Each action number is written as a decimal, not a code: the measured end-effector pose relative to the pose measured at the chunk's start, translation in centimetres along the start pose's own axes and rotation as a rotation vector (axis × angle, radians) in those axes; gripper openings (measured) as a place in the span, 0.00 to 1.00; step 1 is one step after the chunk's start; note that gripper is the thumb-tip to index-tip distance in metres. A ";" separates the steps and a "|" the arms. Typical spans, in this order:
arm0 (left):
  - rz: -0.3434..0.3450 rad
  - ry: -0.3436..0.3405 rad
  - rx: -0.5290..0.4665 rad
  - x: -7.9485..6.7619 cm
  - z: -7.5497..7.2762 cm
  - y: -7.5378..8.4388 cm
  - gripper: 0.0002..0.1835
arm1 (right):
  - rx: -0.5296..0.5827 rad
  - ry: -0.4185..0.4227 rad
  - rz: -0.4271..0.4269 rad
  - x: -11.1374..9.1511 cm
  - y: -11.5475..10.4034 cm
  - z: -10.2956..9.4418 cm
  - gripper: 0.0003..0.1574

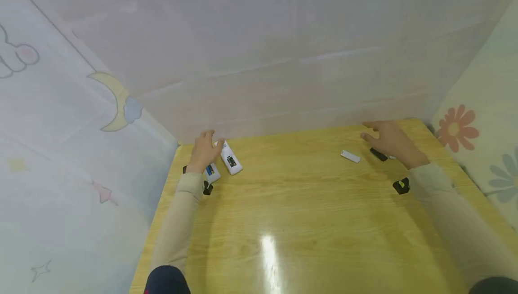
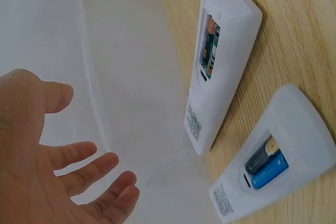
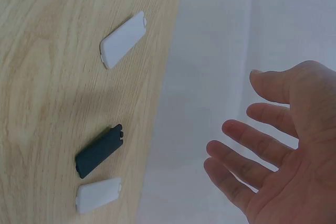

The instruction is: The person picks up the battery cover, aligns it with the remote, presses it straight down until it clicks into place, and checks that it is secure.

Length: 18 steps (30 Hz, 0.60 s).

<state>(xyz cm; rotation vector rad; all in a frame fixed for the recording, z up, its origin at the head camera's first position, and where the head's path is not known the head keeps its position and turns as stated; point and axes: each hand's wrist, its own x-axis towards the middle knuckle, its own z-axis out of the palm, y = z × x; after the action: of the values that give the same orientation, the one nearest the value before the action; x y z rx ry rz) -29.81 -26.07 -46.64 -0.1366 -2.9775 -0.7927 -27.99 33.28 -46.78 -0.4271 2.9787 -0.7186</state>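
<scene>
Left hand (image 1: 205, 152), fingers (image 2: 92, 171) loosely spread, near two remotes (image 2: 231, 51) with exposed batteries (image 2: 270, 171); right hand (image 1: 390, 141), fingers likewise parted, near three covers (image 3: 123, 40) on the counter (image 1: 307, 195).

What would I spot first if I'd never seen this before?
Probably the two white remotes, open-backed with batteries showing, by the left hand. Near the right hand lie two white covers and a black one. A red flower brightens the right wall.
</scene>
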 end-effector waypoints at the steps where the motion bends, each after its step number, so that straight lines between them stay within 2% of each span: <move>1: -0.008 -0.002 -0.007 0.0 0.1 0.0 0.37 | 0.003 0.000 -0.003 0.0 0.0 0.2 0.44; 6: -0.049 -0.015 -0.056 -0.2 0.7 -0.3 0.38 | 0.045 -0.018 0.012 0.1 -0.3 0.8 0.42; 18: -0.063 -0.030 -0.068 0.4 2.7 -1.1 0.36 | 0.042 -0.011 0.006 0.7 0.2 2.5 0.40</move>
<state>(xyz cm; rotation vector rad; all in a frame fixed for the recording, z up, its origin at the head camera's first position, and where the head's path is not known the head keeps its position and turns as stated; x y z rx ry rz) -30.43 -25.62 -49.47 -0.0589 -2.9981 -0.9066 -28.41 32.17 -49.09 -0.4189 2.9477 -0.7740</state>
